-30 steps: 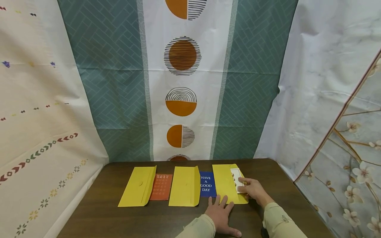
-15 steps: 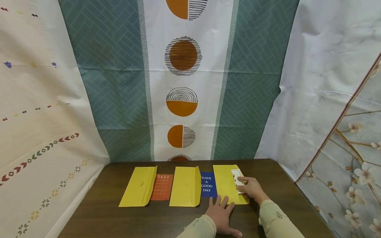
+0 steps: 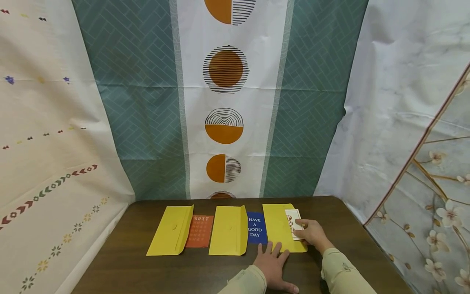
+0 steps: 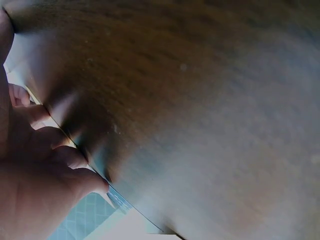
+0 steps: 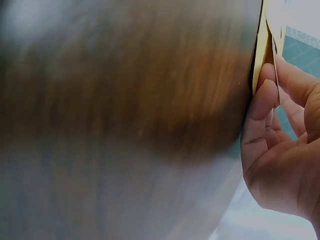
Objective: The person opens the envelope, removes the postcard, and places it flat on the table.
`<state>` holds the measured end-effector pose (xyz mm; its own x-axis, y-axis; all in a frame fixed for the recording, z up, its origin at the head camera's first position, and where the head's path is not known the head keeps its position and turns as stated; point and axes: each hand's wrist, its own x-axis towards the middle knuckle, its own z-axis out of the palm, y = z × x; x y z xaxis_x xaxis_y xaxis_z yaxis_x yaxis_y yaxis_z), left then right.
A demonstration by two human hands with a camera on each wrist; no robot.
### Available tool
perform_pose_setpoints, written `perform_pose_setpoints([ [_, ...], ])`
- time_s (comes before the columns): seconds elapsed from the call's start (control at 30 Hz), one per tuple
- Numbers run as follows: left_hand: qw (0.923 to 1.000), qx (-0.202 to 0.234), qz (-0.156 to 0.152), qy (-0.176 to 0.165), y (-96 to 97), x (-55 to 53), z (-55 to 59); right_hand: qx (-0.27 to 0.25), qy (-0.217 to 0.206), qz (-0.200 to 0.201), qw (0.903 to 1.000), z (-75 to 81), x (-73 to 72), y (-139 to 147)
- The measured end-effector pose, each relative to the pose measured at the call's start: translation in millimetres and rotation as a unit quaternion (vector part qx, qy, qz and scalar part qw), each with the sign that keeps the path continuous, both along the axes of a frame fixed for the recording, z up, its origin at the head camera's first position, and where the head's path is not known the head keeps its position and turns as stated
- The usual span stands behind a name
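My right hand (image 3: 312,234) pinches a white card (image 3: 292,222) with red print between thumb and fingers. Its left part is hidden inside the rightmost yellow envelope (image 3: 276,224), whose flap side faces right. In the right wrist view, thumb and fingers hold the card's edge beside the envelope (image 5: 261,55). My left hand (image 3: 271,263) lies palm down with fingers spread, its fingertips at the lower left corner of that envelope and near a blue card (image 3: 256,228) reading "HAVE A GOOD DAY". The left wrist view shows the left hand (image 4: 45,160) low against the tabletop.
Further left lie a middle yellow envelope (image 3: 227,230), an orange-red card (image 3: 200,231) with pale writing and another yellow envelope (image 3: 169,230). All rest on a dark wooden table (image 3: 154,273). Patterned cloth hangs behind (image 3: 150,122) and at both sides.
The white card has slid slightly to the right with my right hand, and more of its red print shows outside the envelope. My left hand stays in place.
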<state>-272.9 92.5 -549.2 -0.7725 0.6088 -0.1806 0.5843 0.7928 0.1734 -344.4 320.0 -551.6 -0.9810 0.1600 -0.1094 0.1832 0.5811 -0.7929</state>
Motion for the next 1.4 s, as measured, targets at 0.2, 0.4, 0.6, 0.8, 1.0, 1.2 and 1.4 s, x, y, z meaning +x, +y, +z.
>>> perform_pose_setpoints([
  [0.2, 0.9999, -0.003, 0.003, 0.014, 1.9, -2.7, -6.1, 0.006, -0.002, 0.003, 1.0000, 0.4, 2.8, 7.8],
  [0.4, 0.9999, -0.003, 0.003, 0.013, 4.0, -5.9, -13.7, 0.012, -0.001, 0.002, 0.9999, 0.2, 4.5, 13.1],
  [0.6, 1.0000, 0.006, 0.003, 0.004, 1.7, -3.5, -8.4, 0.008, -0.001, -0.006, 0.9999, -2.7, 3.5, 15.3],
  [0.8, 1.0000, 0.003, -0.001, 0.005, 0.6, -3.6, -10.3, 0.004, 0.000, -0.005, 1.0000, 0.1, 5.0, 14.2],
  [1.0, 0.9999, 0.004, 0.001, 0.013, 1.6, -2.4, -8.2, 0.000, 0.001, -0.004, 1.0000, 2.6, 6.4, 12.7],
  [1.2, 0.9999, 0.002, 0.005, 0.012, 3.4, -2.3, -8.3, -0.004, 0.004, -0.005, 1.0000, 1.6, 6.1, 12.8],
  [1.4, 0.9999, 0.002, 0.007, 0.012, 3.5, -1.3, -8.2, -0.003, -0.001, -0.007, 1.0000, 2.7, 6.7, 13.3],
])
